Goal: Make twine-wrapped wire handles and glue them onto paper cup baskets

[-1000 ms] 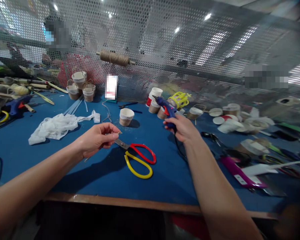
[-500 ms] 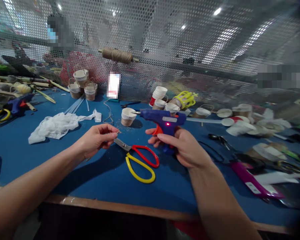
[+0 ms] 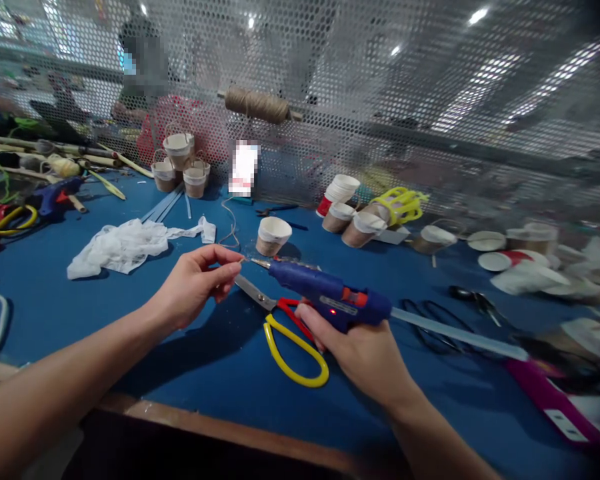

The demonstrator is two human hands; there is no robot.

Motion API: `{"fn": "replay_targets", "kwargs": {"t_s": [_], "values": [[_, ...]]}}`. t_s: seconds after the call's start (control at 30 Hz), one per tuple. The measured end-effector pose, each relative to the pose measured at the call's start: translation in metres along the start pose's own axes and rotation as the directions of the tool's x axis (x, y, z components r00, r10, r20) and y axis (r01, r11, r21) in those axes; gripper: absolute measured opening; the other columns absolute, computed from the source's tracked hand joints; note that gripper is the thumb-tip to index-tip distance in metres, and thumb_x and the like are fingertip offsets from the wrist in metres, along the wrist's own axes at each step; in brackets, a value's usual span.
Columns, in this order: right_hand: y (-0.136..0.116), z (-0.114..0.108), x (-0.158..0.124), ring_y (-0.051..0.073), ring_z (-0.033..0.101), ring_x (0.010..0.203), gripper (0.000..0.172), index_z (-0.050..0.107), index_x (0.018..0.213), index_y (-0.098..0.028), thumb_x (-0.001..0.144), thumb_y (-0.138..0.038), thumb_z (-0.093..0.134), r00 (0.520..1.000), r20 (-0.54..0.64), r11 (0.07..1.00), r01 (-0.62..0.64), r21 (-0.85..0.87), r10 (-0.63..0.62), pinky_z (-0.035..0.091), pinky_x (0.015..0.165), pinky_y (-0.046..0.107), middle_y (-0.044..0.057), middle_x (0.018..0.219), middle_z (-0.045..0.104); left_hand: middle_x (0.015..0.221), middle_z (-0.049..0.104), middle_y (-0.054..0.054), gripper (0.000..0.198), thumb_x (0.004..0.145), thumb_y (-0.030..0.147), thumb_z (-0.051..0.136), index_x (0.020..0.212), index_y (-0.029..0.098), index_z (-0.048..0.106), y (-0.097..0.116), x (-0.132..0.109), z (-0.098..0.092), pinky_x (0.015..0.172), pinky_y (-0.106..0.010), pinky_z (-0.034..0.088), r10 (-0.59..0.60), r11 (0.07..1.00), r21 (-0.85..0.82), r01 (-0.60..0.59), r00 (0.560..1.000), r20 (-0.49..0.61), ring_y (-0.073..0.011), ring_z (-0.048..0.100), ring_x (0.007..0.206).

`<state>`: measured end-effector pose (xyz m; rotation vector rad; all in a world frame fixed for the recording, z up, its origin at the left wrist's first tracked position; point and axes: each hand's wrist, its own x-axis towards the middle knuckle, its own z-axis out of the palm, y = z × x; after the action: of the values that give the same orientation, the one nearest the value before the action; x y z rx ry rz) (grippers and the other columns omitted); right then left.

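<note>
My left hand (image 3: 197, 283) pinches a short bit of brown twine (image 3: 243, 259) between thumb and fingertips. In my right hand (image 3: 360, 347) is a blue glue gun (image 3: 307, 283) with a clear glue stick (image 3: 455, 332) out of its back. Its metal nozzle points left and is close to the twine; whether they touch I cannot tell. Below both hands lie scissors (image 3: 293, 357) with red and yellow handles, partly covered by my right hand. Just beyond the nozzle stands a small cup (image 3: 274, 235), white at the rim and wrapped in brown below.
White gauzy cloth (image 3: 120, 248) and several glue sticks (image 3: 164, 205) lie at left. Finished-looking cups with twine handles (image 3: 180, 157) are stacked behind. A twine spool (image 3: 257, 105) hangs on the mesh panel. More cups (image 3: 363, 229), cables and a purple item (image 3: 555, 403) crowd the right.
The glue gun has come down and left, tilting so its nozzle is now close to the twine. My left hand keeps its pinch. The whole view has shifted slightly.
</note>
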<state>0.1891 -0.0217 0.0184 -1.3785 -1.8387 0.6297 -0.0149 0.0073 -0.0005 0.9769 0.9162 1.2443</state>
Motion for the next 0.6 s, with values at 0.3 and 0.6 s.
{"fn": "replay_targets", "kwargs": {"t_s": [0.3,0.6], "values": [[0.006,0.006,-0.001,0.021,0.065,0.073,0.016,0.065,0.081,-0.02,0.075,-0.032,0.056,0.987,-0.028,0.976,0.149,-0.16,-0.156,0.052,0.073,0.036,0.004,0.077,0.069,0.046,0.047,0.005,0.012,0.065,0.019,0.068,0.074,0.014,0.061,-0.001,-0.002,0.003,0.038,-0.016,0.03,-0.006,1.0,-0.03,0.006,1.0,-0.023,-0.0045,0.041,0.042],[0.023,0.005,-0.006,0.025,0.062,0.085,0.02,0.067,0.091,-0.025,0.074,-0.029,0.056,0.987,-0.012,0.979,0.159,-0.129,-0.162,0.049,0.078,0.043,0.005,0.087,0.068,0.045,0.048,0.006,0.011,0.067,0.019,0.066,0.075,0.014,0.061,-0.003,0.0,0.003,0.039,-0.017,0.032,0.058,0.998,0.019,-0.057,0.998,-0.04,-0.0047,0.042,0.041]]}}
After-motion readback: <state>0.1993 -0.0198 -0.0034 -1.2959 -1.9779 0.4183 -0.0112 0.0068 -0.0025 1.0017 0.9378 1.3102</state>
